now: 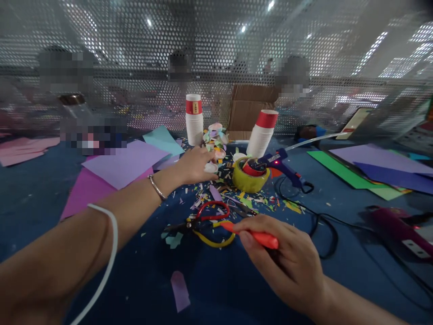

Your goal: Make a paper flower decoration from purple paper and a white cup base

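Note:
My left hand (pixel 198 164) reaches forward over the table, thumb and fingers apart. It is right by a small white round piece (pixel 211 168), possibly touching it; a firm hold does not show. Closed in my right hand (pixel 284 259) is an orange pen-like tool (pixel 262 238), its thin end pointing left. What kind of tool it is, I cannot tell. Just left of that tip lie scissors (pixel 213 243) with one red and one yellow handle loop, blades to the left. Paper scraps (pixel 216 194) are strewn between my hands, and a purple paper piece (pixel 180 291) lies nearer me.
Two paper cup stacks (pixel 194 128) (pixel 260 135) stand behind. A blue glue gun (pixel 279 164) leans on a yellow tape roll (pixel 248 180), with its cord trailing right. Coloured sheets lie left (pixel 125 162) and right (pixel 358 171). A purple device (pixel 399 230) sits at right. Perforated metal mesh rises behind.

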Demonstrator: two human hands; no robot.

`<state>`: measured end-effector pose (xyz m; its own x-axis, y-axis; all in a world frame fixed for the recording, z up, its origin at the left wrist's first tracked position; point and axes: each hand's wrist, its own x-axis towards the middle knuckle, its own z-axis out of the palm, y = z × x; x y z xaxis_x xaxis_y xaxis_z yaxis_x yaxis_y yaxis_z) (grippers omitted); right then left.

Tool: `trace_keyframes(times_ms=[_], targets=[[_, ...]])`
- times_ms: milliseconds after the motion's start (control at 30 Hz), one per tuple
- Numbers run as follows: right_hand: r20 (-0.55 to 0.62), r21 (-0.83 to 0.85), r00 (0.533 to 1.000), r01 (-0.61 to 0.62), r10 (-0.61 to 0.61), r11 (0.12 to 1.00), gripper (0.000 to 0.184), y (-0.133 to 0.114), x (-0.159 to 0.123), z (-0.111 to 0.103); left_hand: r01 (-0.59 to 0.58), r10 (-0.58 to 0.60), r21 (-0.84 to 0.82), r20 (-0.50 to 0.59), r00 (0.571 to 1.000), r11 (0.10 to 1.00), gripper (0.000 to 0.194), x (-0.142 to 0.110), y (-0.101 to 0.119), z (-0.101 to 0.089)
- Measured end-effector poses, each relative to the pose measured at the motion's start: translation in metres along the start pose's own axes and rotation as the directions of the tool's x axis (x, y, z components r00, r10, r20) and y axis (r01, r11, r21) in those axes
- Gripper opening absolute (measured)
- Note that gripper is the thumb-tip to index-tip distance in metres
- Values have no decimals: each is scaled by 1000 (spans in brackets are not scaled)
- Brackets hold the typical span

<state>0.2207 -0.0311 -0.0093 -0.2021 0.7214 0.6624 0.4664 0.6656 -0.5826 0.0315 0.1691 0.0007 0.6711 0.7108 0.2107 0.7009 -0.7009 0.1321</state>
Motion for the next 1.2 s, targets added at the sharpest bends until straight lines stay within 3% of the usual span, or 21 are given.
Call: trace_keyframes(times_ms=[133,367,533,633,767,933,1067,1200], targets=[[2,-11,1000,-7,7,1000,13,-1,0,0,34,-34,-9,-5,999,999,15,3,-4,3],[5,-8,1000,-5,5,1000,14,1,-1,0,-19,18,-131,-5,1000,991,15,-5,-13,6],[20,-5,1000,-16,16,1000,14,0,0,0,21,-27,-337,-13,1000,941,5,-4,-8,2],[14,-10,1000,-10,10,1000,13,-1,1,-1,81,-102,-527,-10,995,846,8,4,-6,0],[10,-14,1000,-8,8,1000,13,0,0,0,161,-277,-773,-20,961,613,12,21,-4,3],[11,-4,1000,2,-2,1000,13,2,0,2,230,-414,-906,68,908,354,21,44,-2,19],[26,10,1000,-1,1,1000,13,2,-1,2,288,-446,-915,141,884,281,14,57,1,39],[41,32,999,5,-6,999,12,2,-1,3,310,-451,-891,139,882,331,32,67,3,53]])
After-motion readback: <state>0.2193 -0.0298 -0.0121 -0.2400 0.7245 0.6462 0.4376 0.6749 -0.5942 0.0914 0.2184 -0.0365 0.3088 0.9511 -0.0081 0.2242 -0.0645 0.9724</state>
